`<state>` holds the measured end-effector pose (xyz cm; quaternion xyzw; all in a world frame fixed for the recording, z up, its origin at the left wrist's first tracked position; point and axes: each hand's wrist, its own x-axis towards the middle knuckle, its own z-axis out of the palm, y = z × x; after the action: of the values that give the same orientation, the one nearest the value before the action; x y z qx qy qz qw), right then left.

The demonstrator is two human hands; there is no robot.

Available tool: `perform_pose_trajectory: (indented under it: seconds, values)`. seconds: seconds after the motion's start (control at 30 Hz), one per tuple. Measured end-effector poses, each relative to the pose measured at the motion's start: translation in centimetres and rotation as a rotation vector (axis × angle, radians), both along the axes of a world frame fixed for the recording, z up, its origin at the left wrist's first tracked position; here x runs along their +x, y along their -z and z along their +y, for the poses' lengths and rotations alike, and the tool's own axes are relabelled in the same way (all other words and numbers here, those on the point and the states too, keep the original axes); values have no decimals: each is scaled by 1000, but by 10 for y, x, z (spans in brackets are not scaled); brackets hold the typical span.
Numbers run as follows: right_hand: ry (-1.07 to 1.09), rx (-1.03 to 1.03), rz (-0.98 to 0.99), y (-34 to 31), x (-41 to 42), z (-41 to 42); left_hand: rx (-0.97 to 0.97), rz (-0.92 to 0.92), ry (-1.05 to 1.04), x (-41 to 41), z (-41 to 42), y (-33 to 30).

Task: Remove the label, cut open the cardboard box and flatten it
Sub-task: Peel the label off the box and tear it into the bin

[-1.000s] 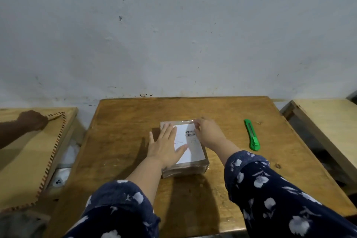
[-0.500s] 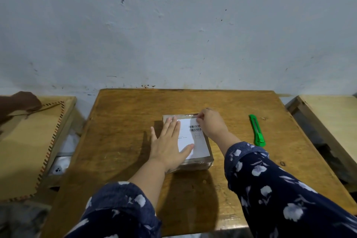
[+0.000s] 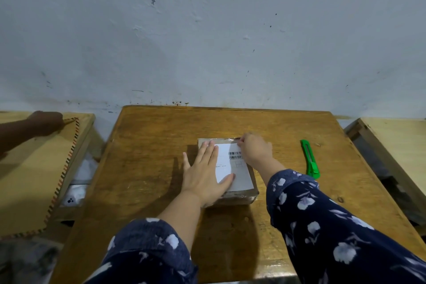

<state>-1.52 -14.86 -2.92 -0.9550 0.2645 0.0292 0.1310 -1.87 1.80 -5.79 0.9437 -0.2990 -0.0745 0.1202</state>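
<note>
Nearest are two dark blue sleeves with a white flower print, one on each forearm, reaching out over a brown wooden table (image 3: pixel 147 168). Near the middle of the table lies a flat cardboard box (image 3: pixel 250 193), wrapped in shiny clear tape, with a white label (image 3: pixel 232 166) covering most of its top; a barcode is printed near the label's far right part. The left hand (image 3: pixel 205 176) lies flat on the left half of the box, fingers straight and close together pointing away, thumb stretched over the near part of the label, pressing it down. The right hand (image 3: pixel 254 148) rests at the far right corner of the box with its fingers curled, the fingertips pinching at the far edge of the label or the tape there; which of the two cannot be told. To the right of the box, well apart from it, a green box cutter (image 3: pixel 310 159) lies on the table, pointing away. At the far left, on a neighbouring lighter table (image 3: pixel 27 168), another person's hand (image 3: pixel 45 121) rests on a sheet of cardboard with a striped edge (image 3: pixel 66 163). Beyond everything rises a pale blue-grey wall (image 3: pixel 207 30) with small dark marks.
</note>
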Motion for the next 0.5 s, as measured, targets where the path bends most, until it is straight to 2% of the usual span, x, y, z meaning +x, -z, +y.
perform_pose_trajectory:
  seconds: [0.17,0.5]
  values:
    - [-127,-161,20,2,-7,4,3,1,-6,1,-1,1]
    - [-190,79,166,-41,-17,23,-12,-5,-15,-2,0,1]
